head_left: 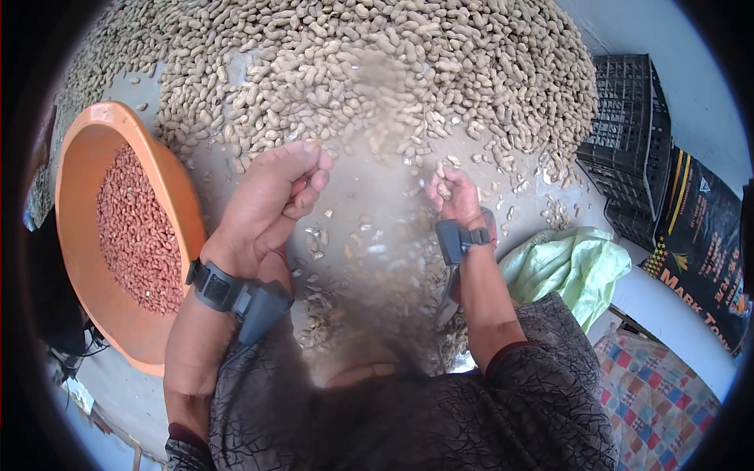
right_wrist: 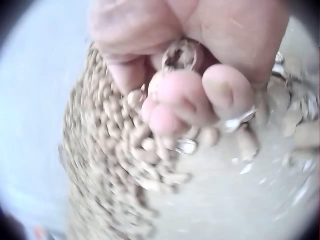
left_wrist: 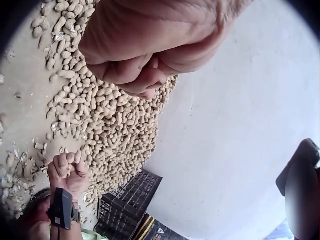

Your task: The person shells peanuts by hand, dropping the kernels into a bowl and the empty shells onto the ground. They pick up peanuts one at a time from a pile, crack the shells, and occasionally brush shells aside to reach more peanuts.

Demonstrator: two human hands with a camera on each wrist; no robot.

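My right hand (head_left: 458,196) is palm up above the floor, fingers curled around several unshelled peanuts (head_left: 444,191). In the right wrist view, a cracked peanut shell (right_wrist: 184,54) with a hollow end shows between palm and fingertips. My left hand (head_left: 279,184) is raised beside the orange basin, its fingers curled in and thumb against the index finger. The left wrist view shows those fingers (left_wrist: 125,72) from the side; whatever lies inside them is hidden. A large heap of peanuts (head_left: 471,63) spreads in front of both hands.
Reddish shelled kernels (head_left: 137,235) lie in the tilted orange basin (head_left: 177,177) at left. Broken shells (head_left: 314,239) scatter across the floor between the arms. To the right are a black crate (head_left: 628,118), a pale green sack (head_left: 569,271) and a black printed bag (head_left: 703,235).
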